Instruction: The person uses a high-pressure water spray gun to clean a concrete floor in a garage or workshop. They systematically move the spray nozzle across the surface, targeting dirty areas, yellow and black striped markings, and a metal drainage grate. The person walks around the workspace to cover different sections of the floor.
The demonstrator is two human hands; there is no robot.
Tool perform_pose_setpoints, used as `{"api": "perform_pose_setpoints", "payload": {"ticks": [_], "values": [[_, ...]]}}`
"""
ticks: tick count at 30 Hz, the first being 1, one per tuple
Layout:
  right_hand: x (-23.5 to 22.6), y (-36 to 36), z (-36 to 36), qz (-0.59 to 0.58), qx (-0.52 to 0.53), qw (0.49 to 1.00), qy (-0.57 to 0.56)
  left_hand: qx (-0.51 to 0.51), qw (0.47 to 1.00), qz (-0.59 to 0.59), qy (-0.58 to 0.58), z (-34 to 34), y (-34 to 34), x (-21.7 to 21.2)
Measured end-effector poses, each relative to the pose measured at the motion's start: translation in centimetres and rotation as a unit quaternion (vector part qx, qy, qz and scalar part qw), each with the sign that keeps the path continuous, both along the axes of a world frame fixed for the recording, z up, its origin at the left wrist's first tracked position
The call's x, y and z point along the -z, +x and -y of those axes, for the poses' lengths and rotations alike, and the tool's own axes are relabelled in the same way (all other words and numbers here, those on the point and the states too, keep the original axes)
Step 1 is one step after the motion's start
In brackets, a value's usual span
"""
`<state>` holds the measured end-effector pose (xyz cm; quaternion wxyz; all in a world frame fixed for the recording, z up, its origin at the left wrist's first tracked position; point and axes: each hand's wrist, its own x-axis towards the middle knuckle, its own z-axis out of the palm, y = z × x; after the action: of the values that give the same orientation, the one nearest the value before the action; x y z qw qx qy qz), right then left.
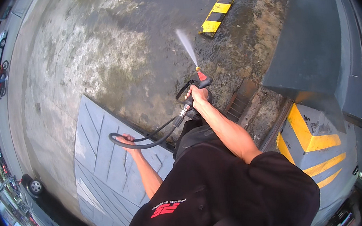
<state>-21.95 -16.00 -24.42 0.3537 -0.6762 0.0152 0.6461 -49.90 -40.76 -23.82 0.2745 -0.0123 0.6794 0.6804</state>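
A yellow-and-black striped wheel stop (218,14) is set on wet grey concrete ground (108,54). A grey ribbed floor mat (107,165) is laid nearby. A dark metal drain grate (241,100) is seen beside it.

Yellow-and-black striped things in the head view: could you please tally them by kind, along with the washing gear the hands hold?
Striped wheel stop: 1
Striped concrete block: 1
Pressure-washer spray gun, in the right hand: 1
Black hose, in the left hand: 1
Total: 4
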Motion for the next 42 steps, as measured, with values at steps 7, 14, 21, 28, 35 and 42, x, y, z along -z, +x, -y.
{"api": "perform_pose_setpoints", "payload": {"ticks": [7,14,21,28,35,42], "values": [[0.7,0.2,-5.8,0.05,0.024,0.997,0.047,-0.005,0.997,-0.059,-0.042,-1.2,-0.8,-1.0],[2.2,2.9,-13.6,0.107,0.027,0.992,0.063,0.066,0.991,-0.089,-0.073,-7.0,-0.1,-1.8],[2.6,5.7,-21.2,0.097,-0.007,0.993,0.073,0.145,0.985,-0.078,-0.043,-12.9,0.8,-1.2],[0.7,6.4,-28.0,0.192,-0.034,0.975,0.103,0.203,0.972,-0.087,-0.075,-16.3,0.3,0.9],[-2.3,9.0,-33.2,0.246,-0.092,0.958,0.113,0.373,0.91,-0.138,-0.115,-20.9,-1.1,3.4],[-6.6,11.3,-33.5,0.3,-0.103,0.938,0.138,0.559,0.823,-0.058,-0.077,-27.9,-2.9,4.1]]}}
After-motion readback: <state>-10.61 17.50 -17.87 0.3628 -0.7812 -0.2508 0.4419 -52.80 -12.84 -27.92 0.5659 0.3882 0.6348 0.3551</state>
